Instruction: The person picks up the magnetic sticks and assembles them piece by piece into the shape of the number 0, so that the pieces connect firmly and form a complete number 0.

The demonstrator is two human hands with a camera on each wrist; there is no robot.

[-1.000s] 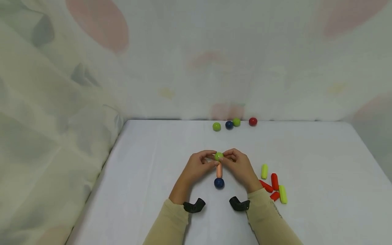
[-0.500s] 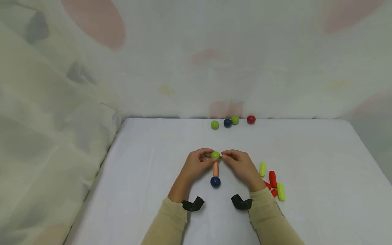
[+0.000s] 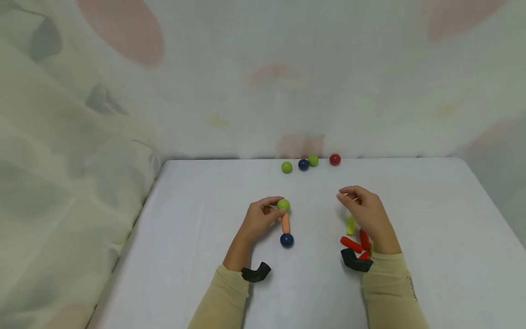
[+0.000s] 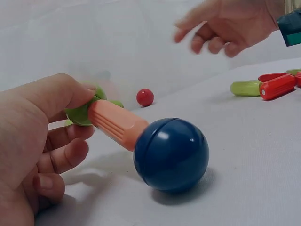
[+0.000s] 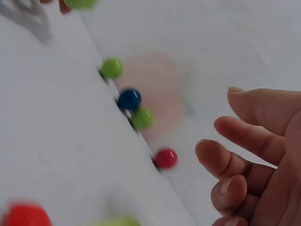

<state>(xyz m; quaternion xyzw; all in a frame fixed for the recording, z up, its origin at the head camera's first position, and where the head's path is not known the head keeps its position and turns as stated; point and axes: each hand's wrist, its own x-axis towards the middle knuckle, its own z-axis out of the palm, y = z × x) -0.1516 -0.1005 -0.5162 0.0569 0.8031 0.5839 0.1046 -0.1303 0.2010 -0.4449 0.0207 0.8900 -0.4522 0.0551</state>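
Green ball (image 3: 283,204) | left hand (image 3: 258,221) pinches it, rod-end joint shown by wrist view only | right hand (image 3: 367,212) loose, empty

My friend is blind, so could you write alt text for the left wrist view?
A left hand pinches a green ball joined by an orange rod to a blue ball resting on a white table. The right hand hovers beyond, holding nothing.

White table (image 3: 205,256), four balls (image 3: 303,164) lined along far edge, red and green rods (image 3: 351,243) clustered near right, ball-and-rod piece (image 3: 285,223) laid at centre
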